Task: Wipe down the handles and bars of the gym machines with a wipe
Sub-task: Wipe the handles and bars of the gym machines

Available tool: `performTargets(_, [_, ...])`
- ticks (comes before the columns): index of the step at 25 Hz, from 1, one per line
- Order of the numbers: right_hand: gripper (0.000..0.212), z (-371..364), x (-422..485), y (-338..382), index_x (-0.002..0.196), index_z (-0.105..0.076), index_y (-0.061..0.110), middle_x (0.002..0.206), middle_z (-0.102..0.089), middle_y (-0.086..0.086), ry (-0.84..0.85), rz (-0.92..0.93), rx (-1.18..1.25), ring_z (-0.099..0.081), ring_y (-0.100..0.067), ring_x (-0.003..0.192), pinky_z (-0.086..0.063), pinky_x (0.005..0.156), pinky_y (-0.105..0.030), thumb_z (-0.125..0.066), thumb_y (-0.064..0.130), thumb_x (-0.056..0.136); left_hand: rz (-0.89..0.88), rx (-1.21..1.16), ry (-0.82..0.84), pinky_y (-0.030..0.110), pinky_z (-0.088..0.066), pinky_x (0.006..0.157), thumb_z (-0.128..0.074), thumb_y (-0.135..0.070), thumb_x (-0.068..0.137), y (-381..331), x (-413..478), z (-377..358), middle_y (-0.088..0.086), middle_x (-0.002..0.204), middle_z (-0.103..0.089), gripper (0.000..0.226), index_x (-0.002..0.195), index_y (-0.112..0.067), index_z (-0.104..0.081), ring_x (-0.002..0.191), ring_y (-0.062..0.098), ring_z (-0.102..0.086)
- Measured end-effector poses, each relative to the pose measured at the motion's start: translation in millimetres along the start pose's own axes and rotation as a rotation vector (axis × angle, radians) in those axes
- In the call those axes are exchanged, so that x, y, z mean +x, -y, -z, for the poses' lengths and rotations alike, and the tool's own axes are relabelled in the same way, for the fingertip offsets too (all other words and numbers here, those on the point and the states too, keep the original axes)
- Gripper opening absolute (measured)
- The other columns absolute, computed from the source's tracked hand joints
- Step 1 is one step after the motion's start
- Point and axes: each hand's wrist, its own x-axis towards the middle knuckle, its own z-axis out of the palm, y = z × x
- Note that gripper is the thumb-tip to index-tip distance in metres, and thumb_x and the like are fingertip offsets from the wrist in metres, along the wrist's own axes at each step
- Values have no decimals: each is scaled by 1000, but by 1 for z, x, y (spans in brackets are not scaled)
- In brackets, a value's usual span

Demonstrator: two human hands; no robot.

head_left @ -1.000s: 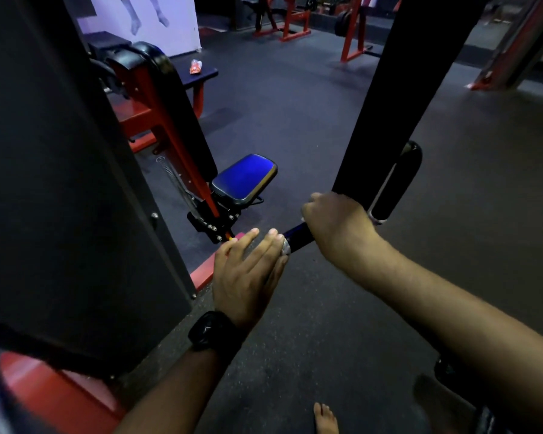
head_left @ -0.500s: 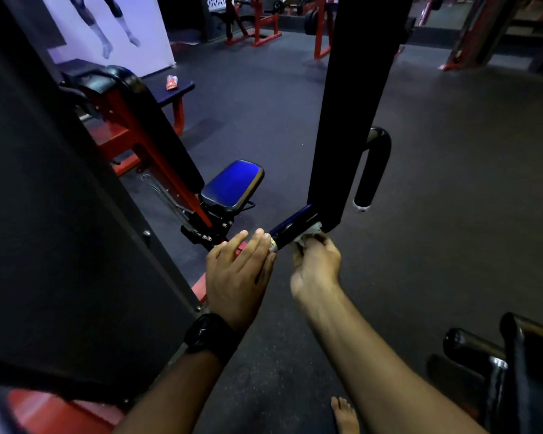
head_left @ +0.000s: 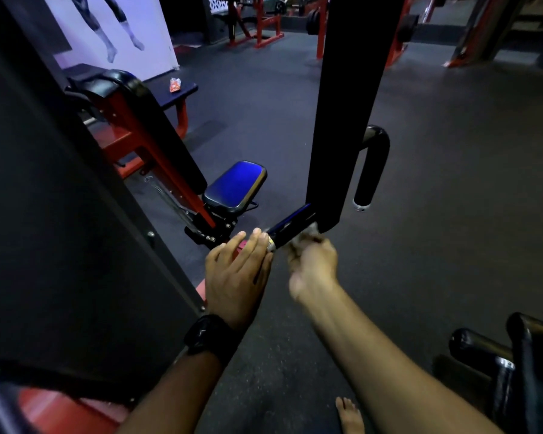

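A short black handle [head_left: 290,225] with a silver end cap sticks out from the bottom of a black upright arm [head_left: 342,120]. My left hand [head_left: 237,277], fingers straight, presses against the handle's capped end. My right hand [head_left: 312,266], blurred by motion, holds a crumpled pale wipe [head_left: 308,234] against the underside of the handle near the upright. A second black handle [head_left: 370,167] curves down on the upright's right side.
A red-framed machine with a black backrest [head_left: 157,133] and a shiny seat pad [head_left: 235,186] stands to the left. A big black panel [head_left: 60,214] fills the left edge. Black padded bars [head_left: 499,364] sit at lower right. My bare foot [head_left: 350,416] is on the dark rubber floor.
My right hand came off the top of the handle and dropped below it, then slid slightly toward me with the wipe. My left hand stays on the handle's end.
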Motion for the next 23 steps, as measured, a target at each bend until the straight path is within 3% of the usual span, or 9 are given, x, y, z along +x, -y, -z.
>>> performTargets(10, [15,10,2,-13,108,-57,14,94,-65,-4,90,23,-170,-63,-14,82,-51,69,-25,-48,6,99,6,8,19,41,-46,87,-56,-29,97,-2,-4,2,2,127,-65,30,126,-20,-54,120,21,-56])
performTargets(14, [24,5,8,-7,94,-55,17,87,-62,-2,-1,64,-64,-59,-11,75,-49,64,-23,-43,-3,97,18,17,35,40,-45,87,-58,-29,95,-3,0,3,2,125,-66,33,126,-20,-53,119,22,-55])
performTargets(18, [19,6,6,-7,107,-57,11,89,-64,-5,67,29,-118,-61,-13,75,-50,61,-21,-45,-1,97,16,15,39,40,-46,87,-59,-29,94,-2,2,5,2,126,-66,34,127,-20,-52,120,21,-54])
performTargets(20, [18,8,8,-3,101,-54,15,90,-61,-3,8,122,-106,-58,-10,75,-51,65,-21,-46,0,98,27,10,45,40,-47,87,-63,-28,93,-4,1,4,2,125,-66,36,126,-21,-52,119,22,-55])
performTargets(23, [11,11,5,-8,99,-52,20,97,-60,1,70,374,-379,-59,0,79,-50,68,-14,-53,8,97,21,27,68,42,-47,88,-55,-30,96,-3,-1,7,1,127,-65,33,127,-22,-51,120,23,-57])
